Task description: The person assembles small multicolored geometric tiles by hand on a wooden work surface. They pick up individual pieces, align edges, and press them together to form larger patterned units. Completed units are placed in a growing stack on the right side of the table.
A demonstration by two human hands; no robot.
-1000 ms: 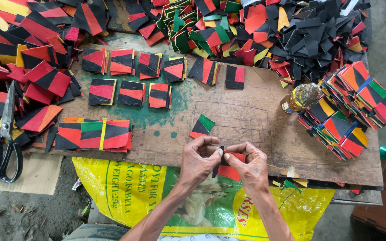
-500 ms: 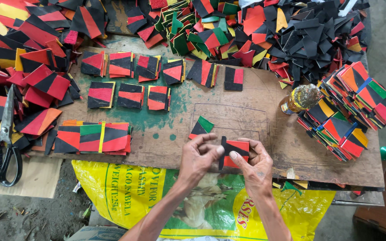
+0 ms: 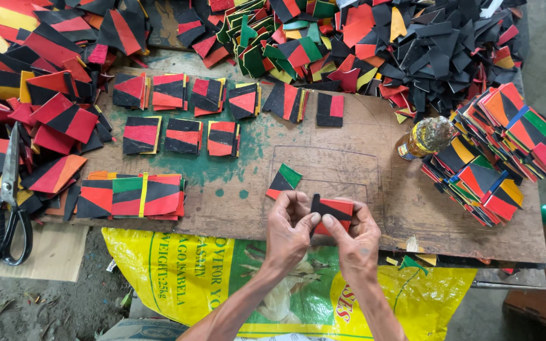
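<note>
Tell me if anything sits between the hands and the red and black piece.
Nothing visible does. The left hand and right hand both pinch the red and black piece directly, just above the wooden board. The nearest other piece, a green, black and red one, lies apart on the board.

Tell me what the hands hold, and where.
A red-and-black patch, pinched by both hands: left hand at its left edge, right hand along its lower edge.
</note>
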